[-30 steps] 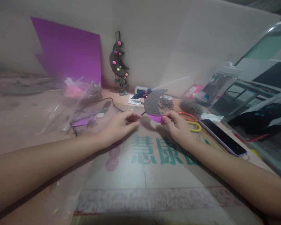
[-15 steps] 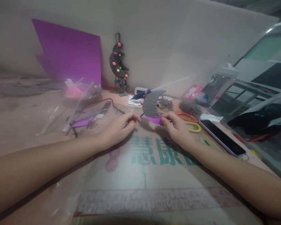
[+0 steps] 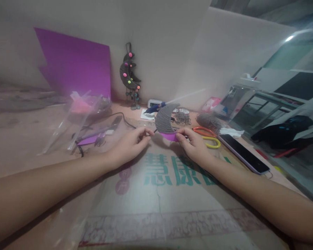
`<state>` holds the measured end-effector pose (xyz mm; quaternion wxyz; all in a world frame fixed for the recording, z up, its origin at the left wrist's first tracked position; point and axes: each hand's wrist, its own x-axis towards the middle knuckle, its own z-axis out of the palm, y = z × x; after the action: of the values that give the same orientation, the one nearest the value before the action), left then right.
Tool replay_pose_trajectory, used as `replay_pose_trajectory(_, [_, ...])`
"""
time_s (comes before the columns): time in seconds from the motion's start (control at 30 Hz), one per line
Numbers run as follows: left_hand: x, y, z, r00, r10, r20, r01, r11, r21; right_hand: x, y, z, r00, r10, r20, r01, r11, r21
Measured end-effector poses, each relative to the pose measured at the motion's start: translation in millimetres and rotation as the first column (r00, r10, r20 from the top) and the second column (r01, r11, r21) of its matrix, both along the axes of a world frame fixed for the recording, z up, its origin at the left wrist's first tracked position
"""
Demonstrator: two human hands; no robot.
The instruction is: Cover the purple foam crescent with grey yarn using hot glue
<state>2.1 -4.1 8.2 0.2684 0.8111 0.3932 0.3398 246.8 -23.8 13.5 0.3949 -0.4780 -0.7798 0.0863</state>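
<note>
A crescent moon point(image 3: 165, 118), wound in grey yarn with a bare purple strip at its lower end, stands tilted above the cardboard. My right hand point(image 3: 194, 144) pinches that purple end between thumb and fingers. Just left of the moon, my left hand point(image 3: 131, 144) has its thumb and fingertips drawn together; whatever they may hold is too thin to make out. Behind the moon lies a blue glue gun point(image 3: 155, 108) with a clear glue stick. Grey loose yarn point(image 3: 182, 118) and a grey yarn ball point(image 3: 208, 121) lie behind my right hand.
Scissors with orange and yellow handles point(image 3: 211, 142) and a phone point(image 3: 243, 153) lie right. Printed cardboard point(image 3: 146, 205) covers the front. Plastic bags point(image 3: 80, 104) and purple scraps point(image 3: 88, 140) lie left. A finished moon hanging point(image 3: 126, 74) and purple sheet point(image 3: 78, 64) stand against the wall.
The whole view has shifted slightly, so things sit a little lower and further left. Both hands and the moon keep nearly the same pose.
</note>
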Motion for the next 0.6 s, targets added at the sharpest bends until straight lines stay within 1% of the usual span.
replay_pose_trajectory(0.13, [-0.3,0.6,-1.5,0.999,-0.019,0.039,0.018,1.000,0.024,0.6,0.1,-0.6,1.000,0.012,0.002,-0.012,1.000,-0.001])
replay_pose_trajectory(0.33, [1.3,-1.8,-2.9,0.992,-0.108,0.068,0.108,0.994,0.006,-1.4,-2.9,1.3,0.998,0.067,-0.017,-0.068,0.996,-0.064])
replay_pose_trajectory(0.47, [1.1,-3.8,-1.8,0.996,-0.070,0.049,0.069,0.998,0.009,-2.2,-3.2,2.0,0.997,0.083,0.002,-0.083,0.994,-0.070])
replay_pose_trajectory(0.6, [-0.2,-3.1,-1.8,0.999,-0.034,0.013,0.033,0.998,0.049,-1.4,-2.3,0.8,0.996,0.085,0.007,-0.084,0.994,-0.066])
